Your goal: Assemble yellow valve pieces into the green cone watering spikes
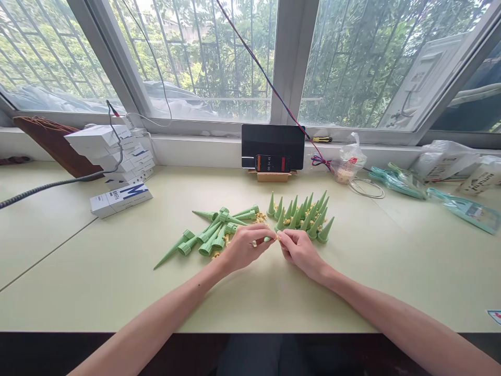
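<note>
Midway between front and back edges of the pale yellow-green worktop [254, 308], grasping a light-green plastic piece [267, 239] in the left hand [245, 244] and pinching a tiny yellow piece [277, 237] with the right hand [301, 250], 2 hands close together. Heaped loosely toward the left edge: light-green tapered plastic spikes [210, 233]. Standing upright toward the back edge: green plastic cones [307, 221].
</note>
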Action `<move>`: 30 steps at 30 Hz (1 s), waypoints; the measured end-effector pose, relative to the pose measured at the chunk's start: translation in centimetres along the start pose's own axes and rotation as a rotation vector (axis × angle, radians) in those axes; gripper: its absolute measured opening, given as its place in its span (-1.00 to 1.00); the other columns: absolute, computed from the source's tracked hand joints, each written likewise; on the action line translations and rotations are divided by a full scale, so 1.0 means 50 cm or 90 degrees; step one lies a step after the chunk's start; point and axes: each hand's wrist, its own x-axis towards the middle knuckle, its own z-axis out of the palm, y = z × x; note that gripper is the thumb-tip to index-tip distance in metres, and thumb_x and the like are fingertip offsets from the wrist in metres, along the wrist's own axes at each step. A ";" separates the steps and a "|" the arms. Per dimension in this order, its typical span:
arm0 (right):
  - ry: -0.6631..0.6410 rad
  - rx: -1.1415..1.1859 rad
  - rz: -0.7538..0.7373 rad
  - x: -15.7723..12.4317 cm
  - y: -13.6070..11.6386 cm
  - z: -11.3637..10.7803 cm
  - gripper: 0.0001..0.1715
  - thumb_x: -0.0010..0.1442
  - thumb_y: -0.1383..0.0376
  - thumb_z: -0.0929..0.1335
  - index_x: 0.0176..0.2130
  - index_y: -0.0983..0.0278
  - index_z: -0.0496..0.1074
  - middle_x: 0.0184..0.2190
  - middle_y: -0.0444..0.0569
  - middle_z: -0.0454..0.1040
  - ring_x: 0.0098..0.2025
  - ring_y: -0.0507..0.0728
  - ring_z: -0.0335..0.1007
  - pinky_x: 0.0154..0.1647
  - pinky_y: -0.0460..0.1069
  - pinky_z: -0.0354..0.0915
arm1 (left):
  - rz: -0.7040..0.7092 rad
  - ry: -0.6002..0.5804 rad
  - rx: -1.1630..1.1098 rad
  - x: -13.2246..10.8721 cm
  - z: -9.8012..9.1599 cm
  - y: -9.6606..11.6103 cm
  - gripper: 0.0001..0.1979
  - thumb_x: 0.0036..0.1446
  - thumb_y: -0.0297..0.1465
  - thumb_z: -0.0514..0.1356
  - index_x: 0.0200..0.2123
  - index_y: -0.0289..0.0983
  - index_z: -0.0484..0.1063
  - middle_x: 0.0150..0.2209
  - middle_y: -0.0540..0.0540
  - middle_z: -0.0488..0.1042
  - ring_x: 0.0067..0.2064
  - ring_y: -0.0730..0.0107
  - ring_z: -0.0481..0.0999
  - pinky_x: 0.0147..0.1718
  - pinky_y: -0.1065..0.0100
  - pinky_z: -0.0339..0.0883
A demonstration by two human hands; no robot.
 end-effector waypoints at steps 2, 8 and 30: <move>0.001 0.000 -0.001 0.001 0.000 0.001 -0.47 0.30 0.01 0.27 -0.56 0.23 0.12 -0.72 -0.24 0.09 -0.66 -0.04 -0.07 -0.65 -0.09 -0.06 | 0.002 0.002 0.002 0.001 0.000 0.001 -0.86 0.26 -0.47 0.17 -0.24 -0.26 0.56 -0.35 -0.08 0.56 -0.39 0.44 0.51 -0.48 0.44 0.33; 0.001 -0.003 -0.007 0.000 -0.001 0.001 -0.48 0.31 0.03 0.26 -0.56 0.23 0.13 -0.71 -0.25 0.08 -0.65 -0.03 -0.05 -0.63 -0.08 -0.04 | 0.007 0.004 0.001 0.001 -0.001 0.002 -0.86 0.25 -0.47 0.18 -0.23 -0.26 0.56 -0.35 -0.08 0.56 -0.39 0.44 0.53 -0.43 0.44 0.38; -0.005 -0.008 -0.018 0.000 0.002 0.000 -0.50 0.33 0.06 0.25 -0.56 0.23 0.14 -0.71 -0.25 0.10 -0.65 -0.02 -0.04 -0.59 -0.07 0.00 | 0.023 -0.001 0.010 0.004 -0.005 0.004 -0.86 0.22 -0.53 0.20 -0.24 -0.27 0.56 -0.36 -0.07 0.57 -0.41 0.44 0.49 -0.43 0.42 0.36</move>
